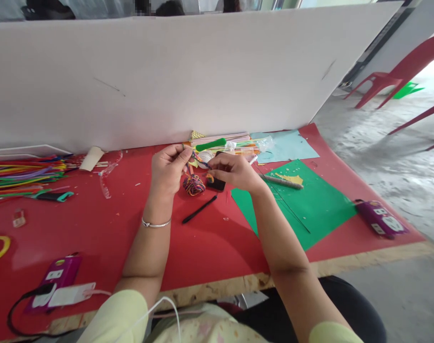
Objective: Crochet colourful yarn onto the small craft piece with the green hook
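Both hands are raised over the middle of the red table point(106, 238). My left hand point(172, 166) is closed in a pinch on one end of a multicoloured yarn strand point(200, 161). Thumb and fingers of my right hand point(233, 169) close on its other end, so the strand runs between the hands. Just below them a ball of multicoloured yarn point(193, 185) rests on the table. A black pen point(200, 209) lies in front of the ball. Partly behind my right hand is a dark flat object point(217, 185).
Coloured pipe cleaners point(27, 174) and a teal-handled tool point(56, 196) lie left, near yellow scissor handles point(0, 247). A green sheet point(310, 205) bears a stick point(281, 181). Purple packs point(381, 219) sit near both ends. A white panel point(167, 76) stands behind.
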A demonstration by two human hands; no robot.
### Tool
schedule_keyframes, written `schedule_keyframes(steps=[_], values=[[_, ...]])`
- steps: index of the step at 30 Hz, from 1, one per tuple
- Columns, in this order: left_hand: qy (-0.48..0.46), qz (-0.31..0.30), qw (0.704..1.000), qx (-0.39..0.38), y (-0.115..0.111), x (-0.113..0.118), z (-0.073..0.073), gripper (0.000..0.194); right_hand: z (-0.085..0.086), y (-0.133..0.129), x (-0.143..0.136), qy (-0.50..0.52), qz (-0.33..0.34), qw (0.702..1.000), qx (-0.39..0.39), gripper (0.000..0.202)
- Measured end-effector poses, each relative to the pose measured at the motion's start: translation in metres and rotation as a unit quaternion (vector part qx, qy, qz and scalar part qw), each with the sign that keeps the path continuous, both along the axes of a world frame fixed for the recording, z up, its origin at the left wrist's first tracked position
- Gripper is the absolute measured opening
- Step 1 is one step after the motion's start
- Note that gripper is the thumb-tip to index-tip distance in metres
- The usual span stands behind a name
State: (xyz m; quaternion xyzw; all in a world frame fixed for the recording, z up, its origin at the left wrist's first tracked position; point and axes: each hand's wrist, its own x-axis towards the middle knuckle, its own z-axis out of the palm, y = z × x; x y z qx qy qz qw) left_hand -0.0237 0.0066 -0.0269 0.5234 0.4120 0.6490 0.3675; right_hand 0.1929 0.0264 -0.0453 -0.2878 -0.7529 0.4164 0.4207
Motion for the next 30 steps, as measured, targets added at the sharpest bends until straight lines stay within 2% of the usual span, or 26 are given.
schedule_keyframes(steps=[3, 7, 9, 12, 19, 24, 27, 30], values=[[-0.045, 0.007, 0.999, -0.006, 0.001, 0.0, 0.003, 0.029, 0.0, 0.0, 0.001, -0.068, -0.059, 0.991, 0.1, 0.014], [-0.094, 0.001, 0.995, -0.024, 0.0, 0.001, 0.008, 0.033, -0.002, 0.001, 0.0, -0.143, -0.208, 0.941, 0.227, 0.014], [-0.113, 0.002, 0.993, -0.038, -0.002, 0.002, 0.011, 0.034, -0.005, 0.004, 0.001, -0.142, -0.262, 0.917, 0.264, 0.013], [-0.142, -0.006, 0.988, -0.055, -0.003, 0.002, 0.013, 0.035, -0.009, 0.006, 0.004, -0.115, -0.305, 0.905, 0.274, 0.014], [-0.15, -0.018, 0.986, -0.076, -0.002, 0.001, 0.014, 0.038, -0.015, 0.004, 0.005, -0.019, -0.318, 0.918, 0.237, 0.009], [-0.137, -0.037, 0.987, -0.08, -0.002, 0.001, 0.011, 0.037, -0.012, -0.002, 0.004, 0.045, -0.315, 0.928, 0.194, 0.008], [-0.143, -0.046, 0.985, -0.086, -0.002, 0.002, 0.009, 0.037, -0.009, -0.004, 0.006, 0.033, -0.287, 0.938, 0.19, 0.012], [-0.162, -0.049, 0.982, -0.084, -0.002, 0.003, 0.01, 0.04, -0.01, -0.002, 0.007, 0.018, -0.243, 0.945, 0.216, 0.006]])
